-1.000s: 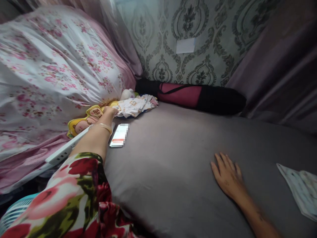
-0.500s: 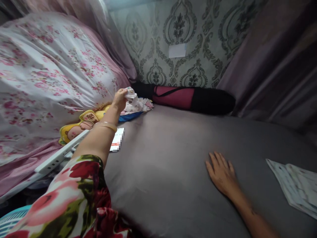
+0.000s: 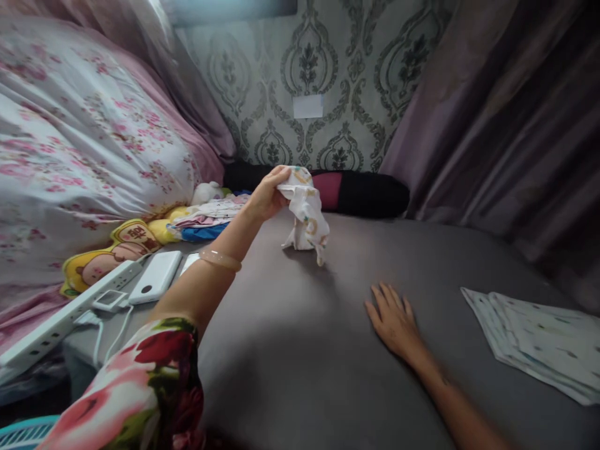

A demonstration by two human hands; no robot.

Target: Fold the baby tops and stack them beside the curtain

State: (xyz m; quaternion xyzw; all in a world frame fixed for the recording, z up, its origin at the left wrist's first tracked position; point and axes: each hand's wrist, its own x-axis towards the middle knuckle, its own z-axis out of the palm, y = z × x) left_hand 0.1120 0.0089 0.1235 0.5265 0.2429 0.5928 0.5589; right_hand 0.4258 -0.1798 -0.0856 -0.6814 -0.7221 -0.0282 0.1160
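Note:
My left hand, at the end of an outstretched arm with a bangle, grips a small white printed cloth by its upper edge. The cloth hangs loosely over the grey sheet, its lower end at or just above the surface; its exact kind is unclear. Flat on the sheet lies my right hand, fingers spread, holding nothing. Right of it is a folded stack of pale printed cloth. Behind my left forearm sits a pile of clothes, white printed and blue.
A power strip, a charger with cables and a white power bank lie at left beside a yellow plush pillow. A black and maroon long bag rests along the wall. Curtains hang at right.
My left hand has lifted the white cloth off the clothes pile and carried it right, over the sheet. The view has shifted slightly; my right hand stays flat on the sheet.

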